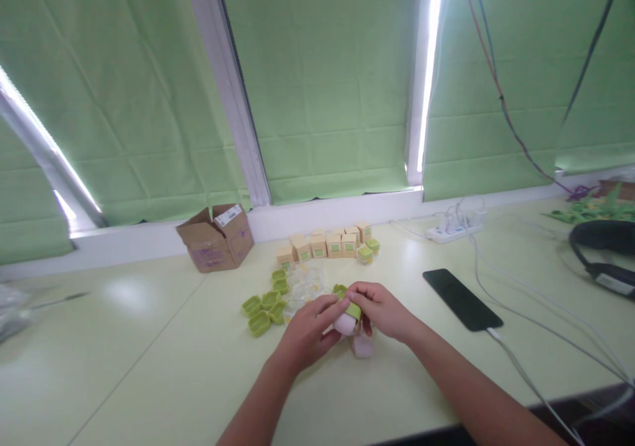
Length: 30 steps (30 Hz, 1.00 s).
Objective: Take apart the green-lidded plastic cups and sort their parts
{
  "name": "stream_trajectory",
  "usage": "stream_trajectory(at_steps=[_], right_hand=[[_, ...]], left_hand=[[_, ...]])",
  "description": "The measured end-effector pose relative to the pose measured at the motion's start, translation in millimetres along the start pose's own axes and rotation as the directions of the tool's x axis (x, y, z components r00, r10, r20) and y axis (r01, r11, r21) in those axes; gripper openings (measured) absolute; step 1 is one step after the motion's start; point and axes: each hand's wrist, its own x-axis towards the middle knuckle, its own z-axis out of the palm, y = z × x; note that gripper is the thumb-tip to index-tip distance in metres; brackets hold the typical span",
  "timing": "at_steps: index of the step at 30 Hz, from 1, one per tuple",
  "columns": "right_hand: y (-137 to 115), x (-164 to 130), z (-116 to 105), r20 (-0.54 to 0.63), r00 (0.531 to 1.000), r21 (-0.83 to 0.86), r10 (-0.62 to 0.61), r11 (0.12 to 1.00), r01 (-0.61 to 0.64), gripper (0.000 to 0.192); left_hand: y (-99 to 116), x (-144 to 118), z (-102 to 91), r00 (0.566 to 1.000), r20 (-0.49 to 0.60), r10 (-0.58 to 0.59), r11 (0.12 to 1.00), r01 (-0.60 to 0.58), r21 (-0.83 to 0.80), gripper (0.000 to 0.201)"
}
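My left hand (313,330) and my right hand (381,310) meet over the table, both with fingers closed round a small pale pinkish-white block with a green cover (346,325). Fingers hide part of it, and its exact kind is unclear. Just below my right hand sits another pale pink block (363,347). A green piece (340,290) shows behind my fingers. Left of my hands lie several small green square cups (259,323). Clear plastic pieces (306,280) with yellow spots lie between the cups and the boxes.
Several small tan boxes (334,246) stand in a row at the back, with small green-topped containers (366,255) beside them. An open cardboard carton (215,241) is at back left. On the right are a phone (462,299) with a cable, a power strip (455,233) and a black headset (605,254).
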Motion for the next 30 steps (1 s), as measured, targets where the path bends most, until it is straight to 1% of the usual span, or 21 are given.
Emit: stream_trajectory(at_steps=[3, 5, 7, 9, 10, 13, 14, 17, 19, 20, 22, 25, 27, 30], right_hand=[[0, 0, 0, -0.003, 1.000, -0.049, 0.004, 0.999, -0.005, 0.029], [0, 0, -1, -0.039, 0.999, -0.112, -0.037, 0.993, 0.033, 0.029], [-1, -1, -2, -0.097, 0.986, -0.197, -0.134, 0.974, 0.113, 0.029], [-3, -3, -3, -0.134, 0.957, -0.291, -0.255, 0.934, 0.208, 0.029], [-4, -4, -4, -0.135, 0.940, -0.334, -0.314, 0.907, 0.255, 0.028], [-7, -7, -5, -0.061, 0.897, -0.415, -0.438, 0.828, 0.376, 0.025], [-7, -8, -5, -0.024, 0.888, -0.428, -0.460, 0.807, 0.407, 0.028], [-9, -10, -3, 0.066, 0.868, -0.477, -0.493, 0.748, 0.462, 0.056], [-9, -10, -1, 0.101, 0.853, -0.517, -0.512, 0.705, 0.485, 0.064], [-9, -10, -1, 0.118, 0.847, -0.530, -0.519, 0.688, 0.495, 0.063], [-8, -10, -1, 0.139, 0.841, -0.545, -0.524, 0.668, 0.506, 0.055], [-6, -9, -2, 0.140, 0.843, -0.568, -0.519, 0.656, 0.498, 0.047], [-5, -9, -2, 0.134, 0.843, -0.583, -0.522, 0.646, 0.493, 0.047], [-6, -8, -3, 0.131, 0.834, -0.595, -0.536, 0.631, 0.499, 0.047]], left_hand=[[3, 0, -0.7, 0.999, -0.031, -0.018, 0.999, 0.017, -0.043, 0.050], [5, 0, -1.0, 0.996, -0.074, -0.044, 0.997, 0.039, -0.061, 0.054], [7, 0, -1.3, 0.991, -0.107, -0.081, 0.996, 0.076, -0.055, 0.054], [9, 0, -1.6, 0.985, -0.115, -0.125, 0.992, 0.120, -0.048, 0.052], [10, 1, -1.9, 0.983, -0.115, -0.143, 0.989, 0.138, -0.048, 0.051], [11, 2, -2.7, 0.978, -0.127, -0.167, 0.985, 0.161, -0.057, 0.048], [11, 3, -3.0, 0.977, -0.131, -0.171, 0.985, 0.164, -0.061, 0.047], [9, 3, -3.2, 0.975, -0.125, -0.185, 0.981, 0.176, -0.082, 0.047], [7, 3, -2.5, 0.973, -0.115, -0.202, 0.977, 0.191, -0.093, 0.052], [5, 3, -2.0, 0.971, -0.111, -0.212, 0.975, 0.202, -0.094, 0.054], [4, 3, -0.8, 0.966, -0.099, -0.237, 0.969, 0.229, -0.091, 0.053], [4, 3, -0.4, 0.961, -0.077, -0.264, 0.962, 0.256, -0.098, 0.050], [7, 4, -1.9, 0.963, -0.070, -0.262, 0.960, 0.252, -0.124, 0.050], [10, 4, -6.2, 0.974, -0.055, -0.220, 0.959, 0.205, -0.197, 0.050]])
